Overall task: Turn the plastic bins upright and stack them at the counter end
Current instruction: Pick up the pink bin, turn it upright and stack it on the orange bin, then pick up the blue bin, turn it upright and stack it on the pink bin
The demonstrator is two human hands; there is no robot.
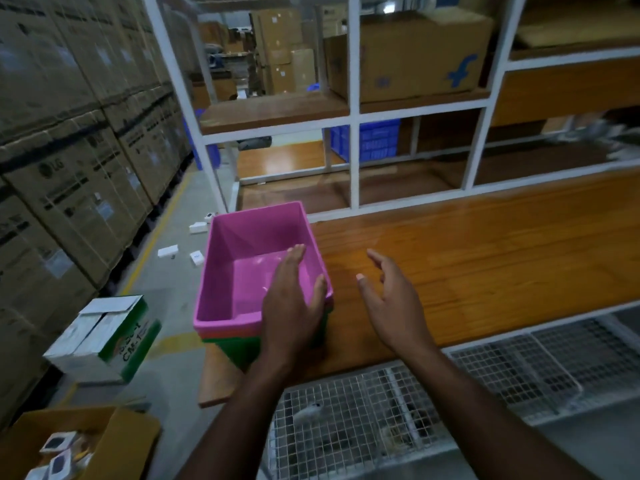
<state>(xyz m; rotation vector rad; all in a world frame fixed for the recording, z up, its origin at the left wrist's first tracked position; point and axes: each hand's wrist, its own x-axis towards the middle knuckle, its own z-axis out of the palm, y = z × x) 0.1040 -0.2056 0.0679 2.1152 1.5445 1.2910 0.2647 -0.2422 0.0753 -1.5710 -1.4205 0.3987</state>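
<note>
A pink plastic bin (242,265) stands upright on top of a nested stack at the left end of the wooden counter (467,244). Under it show a reddish rim and a green bin (239,348). My left hand (294,299) hovers over the stack's near right corner, fingers straight, thumb close to the rim; whether it touches is unclear. To the right, my right hand (391,299) is open above the counter, holding nothing.
White shelving (353,109) with cardboard boxes and a blue crate (374,140) rises behind the counter. A wire mesh rack (450,382) lies below its front edge. Stacked cartons (69,133) line the left aisle; small boxes lie on the floor.
</note>
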